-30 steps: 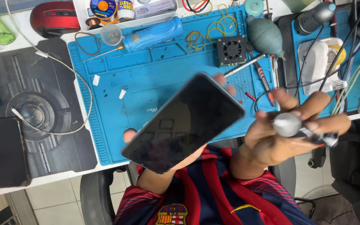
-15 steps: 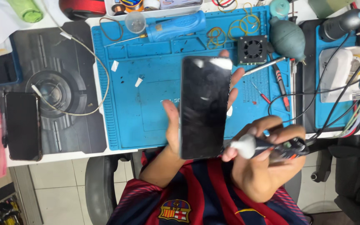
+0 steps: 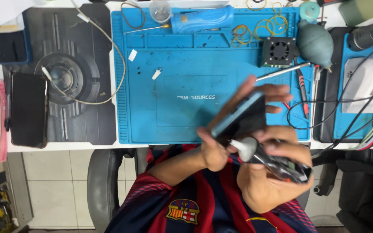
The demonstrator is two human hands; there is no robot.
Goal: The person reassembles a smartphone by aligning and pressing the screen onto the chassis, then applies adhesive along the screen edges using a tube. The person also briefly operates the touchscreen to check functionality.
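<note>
A blue work mat [image 3: 186, 86] fills the middle of the frame, lying on a white table [image 3: 65, 146], with a black mat [image 3: 78, 51] to its left in the upper left. Low in the frame, right of centre, the two hands meet over the mat's lower edge. The left hand [image 3: 221, 146] is clamped around a phone [image 3: 240, 118], fingers wrapped over its far edge; the phone is tilted, its light blue side and dark face both showing, though blurred. The right hand [image 3: 273, 172] is closed around a dark tool with a white tip [image 3: 255, 153], and that tip sits just at the phone's lower end; I cannot tell whether they touch. A second dark phone [image 3: 29, 110] lies flat at the left edge. At the upper right sit a grey-green rubber air blower [image 3: 315, 41] and, just beside it, a small black fan [image 3: 278, 51]. A blue-handled screwdriver [image 3: 201, 19] lies along the mat's top.
</note>
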